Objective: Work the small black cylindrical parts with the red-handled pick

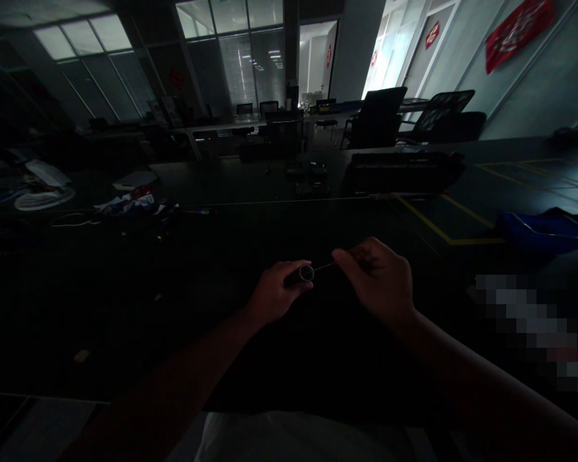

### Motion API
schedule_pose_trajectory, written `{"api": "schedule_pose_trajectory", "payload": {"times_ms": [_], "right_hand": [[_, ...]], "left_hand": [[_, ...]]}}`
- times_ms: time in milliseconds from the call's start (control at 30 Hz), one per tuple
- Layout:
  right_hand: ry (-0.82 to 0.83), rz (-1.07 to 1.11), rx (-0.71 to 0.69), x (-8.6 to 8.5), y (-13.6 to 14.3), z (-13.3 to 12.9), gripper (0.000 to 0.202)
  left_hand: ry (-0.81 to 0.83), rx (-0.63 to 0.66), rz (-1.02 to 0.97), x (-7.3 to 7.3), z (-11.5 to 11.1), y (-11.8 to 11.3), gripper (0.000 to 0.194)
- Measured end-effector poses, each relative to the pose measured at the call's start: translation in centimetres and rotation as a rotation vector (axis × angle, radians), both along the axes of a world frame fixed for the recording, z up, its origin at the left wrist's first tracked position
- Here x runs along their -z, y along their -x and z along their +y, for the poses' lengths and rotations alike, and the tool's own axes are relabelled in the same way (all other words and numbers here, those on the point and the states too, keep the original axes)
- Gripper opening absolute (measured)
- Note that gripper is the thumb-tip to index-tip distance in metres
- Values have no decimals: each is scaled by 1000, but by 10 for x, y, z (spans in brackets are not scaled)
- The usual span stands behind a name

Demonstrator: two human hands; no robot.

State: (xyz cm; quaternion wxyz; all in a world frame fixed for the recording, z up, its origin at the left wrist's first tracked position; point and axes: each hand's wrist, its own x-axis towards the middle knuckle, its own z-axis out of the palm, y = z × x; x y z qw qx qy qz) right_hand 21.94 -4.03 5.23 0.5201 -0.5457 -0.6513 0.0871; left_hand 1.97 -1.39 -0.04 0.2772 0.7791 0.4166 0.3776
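Observation:
My left hand [274, 292] is closed around a short dark cylinder [295, 278], whose round, light-rimmed end [307, 273] faces my right side. It could be a flashlight body or a tube; the dim light hides its kind. A thin metal rod [324, 266] runs from that rim to my right hand [380, 276], where thumb and fingers pinch it. The rod's near tip meets the round end, but I cannot tell how deep it goes. Its other end is hidden in my fingers. Both hands are held above the dark table [212, 256].
On the left lie a white round-framed object [45, 199] and crumpled packaging [132, 202]. A long black device [404, 172] stands at the back right, near small dark parts [313, 176]. Further right are a blue bag [544, 230] and yellow tape lines [450, 242]. A pixelated patch covers the lower right.

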Motion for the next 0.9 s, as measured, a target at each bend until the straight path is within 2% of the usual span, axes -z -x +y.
{"api": "schedule_pose_trajectory", "payload": {"times_ms": [100,267,433,500,667,900], "right_hand": [[-13,-38,19,-2,1,-3,36],[21,-110,-156,-3,-2,-3,13],[45,-215,-259,-7,-5,-2,10],[55,-205,-241,-7,-3,-2,11],[66,-173,-113,-5,1,-2,35],[49,-218,-175,-7,0,-3,25]], "left_hand": [[-11,-20,11,0,1,1,41],[-14,-33,12,1,4,4,40],[-6,-52,31,1,6,6,39],[-29,-37,53,2,5,5,41],[-99,18,77,5,4,2,42],[-104,-18,53,6,4,4,41]]}}
